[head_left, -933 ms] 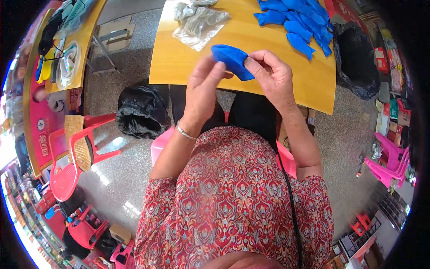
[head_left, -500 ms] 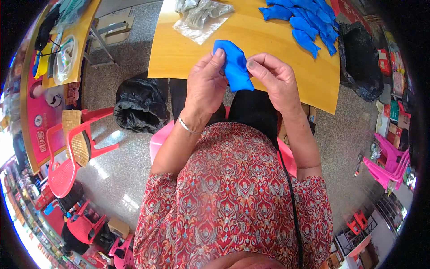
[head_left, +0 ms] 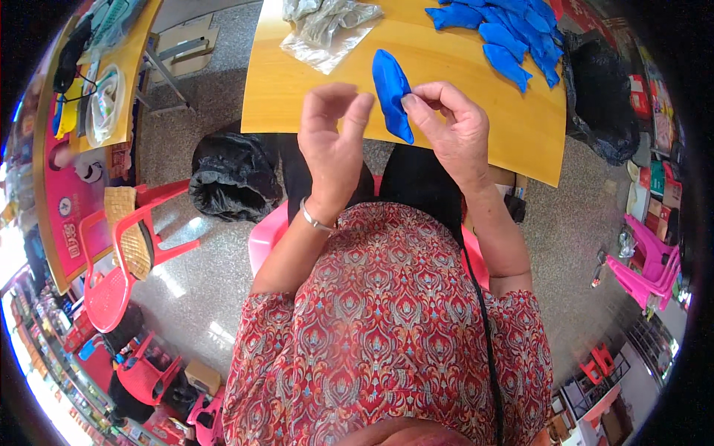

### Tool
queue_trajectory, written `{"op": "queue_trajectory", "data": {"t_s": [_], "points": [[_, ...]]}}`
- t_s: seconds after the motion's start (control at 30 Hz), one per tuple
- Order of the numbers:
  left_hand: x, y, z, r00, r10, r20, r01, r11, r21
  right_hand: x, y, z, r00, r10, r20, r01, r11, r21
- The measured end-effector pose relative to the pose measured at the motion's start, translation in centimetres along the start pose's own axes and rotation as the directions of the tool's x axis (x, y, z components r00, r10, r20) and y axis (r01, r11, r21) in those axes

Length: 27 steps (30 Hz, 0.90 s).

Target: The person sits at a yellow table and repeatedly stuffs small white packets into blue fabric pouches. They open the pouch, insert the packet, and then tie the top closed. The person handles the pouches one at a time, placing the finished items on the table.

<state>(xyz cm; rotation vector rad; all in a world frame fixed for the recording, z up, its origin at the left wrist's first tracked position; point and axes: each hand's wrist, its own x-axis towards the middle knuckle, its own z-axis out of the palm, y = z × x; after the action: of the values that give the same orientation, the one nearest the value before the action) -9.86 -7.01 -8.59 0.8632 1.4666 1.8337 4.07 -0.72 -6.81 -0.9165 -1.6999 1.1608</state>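
Over the near edge of the yellow wooden table (head_left: 297,104), a blue fish-shaped fabric piece (head_left: 390,85) hangs upright between my hands. My right hand (head_left: 454,130) pinches its right edge between thumb and fingers. Just left of the piece is my left hand (head_left: 332,137), empty, with thumb and curled fingers apart. Several similar blue fish-shaped pieces (head_left: 513,33) lie heaped at the table's far right. A clear plastic bag (head_left: 327,44) with greyish contents rests at the far left of the tabletop.
A black bag (head_left: 234,175) stands open on the floor left of my legs, and another black bag (head_left: 602,111) sits beyond the table's right edge. A pink plastic chair (head_left: 111,293) is at left. On the right are pink stools (head_left: 643,267). A second table (head_left: 137,82) stands far left.
My left hand has let go of the blue piece and moved slightly left. The piece has turned narrower to view and now stays in my right hand alone.
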Motion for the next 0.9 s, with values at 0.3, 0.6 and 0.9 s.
{"op": "queue_trajectory", "data": {"t_s": [0.3, 0.6, 0.9], "points": [[0.1, -0.4, 0.2, 0.988, -0.053, 0.145, 0.033, 0.990, 0.140, 0.0, 1.0, 0.8, 0.999, -0.007, 0.042, 0.006, 1.000, 0.022], [0.4, -0.5, -1.1, 0.990, 0.009, 0.142, -0.049, 0.959, 0.278, 1.1, 2.5, 1.0, 0.984, 0.140, 0.111, -0.153, 0.982, 0.113], [2.2, -0.9, -3.2, 0.997, 0.071, 0.011, -0.068, 0.889, 0.454, 10.7, 5.0, 4.7, 0.901, -0.423, 0.101, 0.428, 0.822, -0.375]]}}
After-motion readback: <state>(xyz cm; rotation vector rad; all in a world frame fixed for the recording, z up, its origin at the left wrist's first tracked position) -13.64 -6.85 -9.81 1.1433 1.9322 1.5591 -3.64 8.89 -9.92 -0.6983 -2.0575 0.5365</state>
